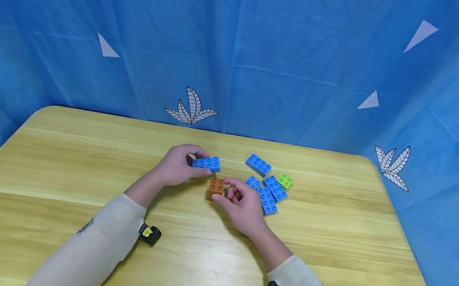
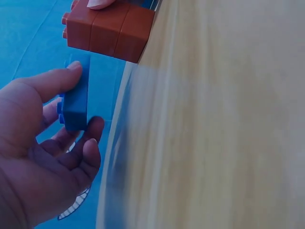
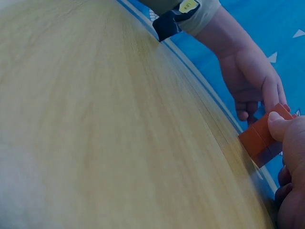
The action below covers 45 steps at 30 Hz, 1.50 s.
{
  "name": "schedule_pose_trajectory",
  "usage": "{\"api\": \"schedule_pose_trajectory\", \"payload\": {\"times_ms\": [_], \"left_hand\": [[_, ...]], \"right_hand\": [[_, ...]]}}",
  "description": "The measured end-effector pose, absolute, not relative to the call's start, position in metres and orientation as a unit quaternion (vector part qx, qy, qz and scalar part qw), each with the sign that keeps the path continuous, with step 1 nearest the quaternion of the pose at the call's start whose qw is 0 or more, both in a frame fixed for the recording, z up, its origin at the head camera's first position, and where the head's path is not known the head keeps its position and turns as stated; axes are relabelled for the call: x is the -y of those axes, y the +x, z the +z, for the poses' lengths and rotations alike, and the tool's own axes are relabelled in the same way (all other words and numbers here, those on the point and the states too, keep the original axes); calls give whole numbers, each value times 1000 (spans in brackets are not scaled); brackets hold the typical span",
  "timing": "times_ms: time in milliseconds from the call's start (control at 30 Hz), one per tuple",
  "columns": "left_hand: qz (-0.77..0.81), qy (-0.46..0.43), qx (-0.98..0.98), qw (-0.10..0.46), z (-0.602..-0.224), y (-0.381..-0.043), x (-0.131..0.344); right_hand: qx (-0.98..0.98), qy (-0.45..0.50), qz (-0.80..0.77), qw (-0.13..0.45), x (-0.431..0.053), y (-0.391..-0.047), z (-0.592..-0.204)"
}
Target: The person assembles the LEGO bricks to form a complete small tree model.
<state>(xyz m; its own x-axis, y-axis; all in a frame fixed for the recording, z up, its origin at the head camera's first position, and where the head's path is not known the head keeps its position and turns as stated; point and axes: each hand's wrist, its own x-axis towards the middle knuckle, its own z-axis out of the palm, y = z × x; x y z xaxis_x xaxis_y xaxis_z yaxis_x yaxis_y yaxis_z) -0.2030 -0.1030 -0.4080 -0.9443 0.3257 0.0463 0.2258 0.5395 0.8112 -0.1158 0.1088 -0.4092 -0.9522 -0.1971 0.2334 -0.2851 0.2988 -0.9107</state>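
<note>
In the head view my left hand point(image 1: 176, 165) pinches a long blue building brick point(image 1: 209, 163) by its side, studs facing up. The left wrist view shows this blue brick point(image 2: 77, 102) above the tabletop, between thumb and fingers. My right hand point(image 1: 245, 208) grips an orange-brown stack point(image 1: 215, 190) of bricks with thumb and forefinger, just in front of the blue brick. Three layers make up the stack point(image 2: 107, 29) in the left wrist view, its bottom at the table. The right wrist view has the thumb on the near face of the stack point(image 3: 261, 136).
Right of the right hand lie several loose blue bricks point(image 1: 275, 189), one partly covered by the fingers. A small lime-green brick point(image 1: 285, 181) sits beside them, and another blue brick point(image 1: 258, 164) lies farther back. A blue curtain point(image 1: 239, 59) hangs behind the wooden table point(image 1: 83, 154).
</note>
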Motion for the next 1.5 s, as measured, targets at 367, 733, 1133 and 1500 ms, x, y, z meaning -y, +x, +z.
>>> {"api": "schedule_pose_trajectory", "payload": {"times_ms": [367,733,1133,1500], "left_hand": [[486,162,-857,57,-398,-184,112],[505,190,-839,73,-394,-173,117],[509,210,-830,91,-392,-168,115],[482,215,-847,64,-388,-165,110]], "right_hand": [[807,143,572,37,-109,-115,-408],[805,150,573,38,-109,-116,-408],[806,146,572,29,-109,-116,-406],[814,135,565,32,-114,-132,-444]]}}
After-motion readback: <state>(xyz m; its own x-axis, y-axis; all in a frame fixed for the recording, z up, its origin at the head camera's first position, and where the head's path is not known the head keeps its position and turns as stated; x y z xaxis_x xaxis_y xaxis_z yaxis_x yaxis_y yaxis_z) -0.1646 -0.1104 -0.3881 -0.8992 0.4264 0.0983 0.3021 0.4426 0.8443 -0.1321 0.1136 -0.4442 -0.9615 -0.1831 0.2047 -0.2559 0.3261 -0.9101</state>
